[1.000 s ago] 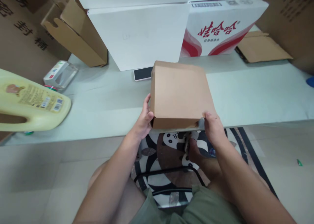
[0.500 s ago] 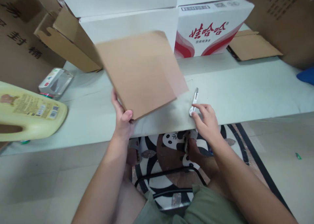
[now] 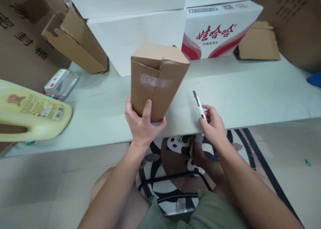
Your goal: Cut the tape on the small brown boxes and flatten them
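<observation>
A brown cardboard box (image 3: 157, 85) is tilted up above the table, its narrow side with a strip of clear tape facing me. My left hand (image 3: 143, 123) grips its lower end, the thumb lying over the near face and the fingers round the left edge. Its top flap stands slightly apart, leaving a dark gap. To the right, my right hand (image 3: 212, 123) is closed on a white utility knife (image 3: 200, 105), whose blade shows at the upper end and points away from me. Knife and box are apart.
On the pale-covered table (image 3: 100, 105) lie a yellow jug (image 3: 35, 112) and a clear plastic bottle (image 3: 62, 83) at left. White cartons (image 3: 140, 38) line the back. An opened cardboard box (image 3: 77, 45) and a folded cardboard piece (image 3: 259, 43) flank them.
My left hand has turned the box so its taped narrow side faces me instead of the broad face. My right hand has picked the utility knife up off the table.
</observation>
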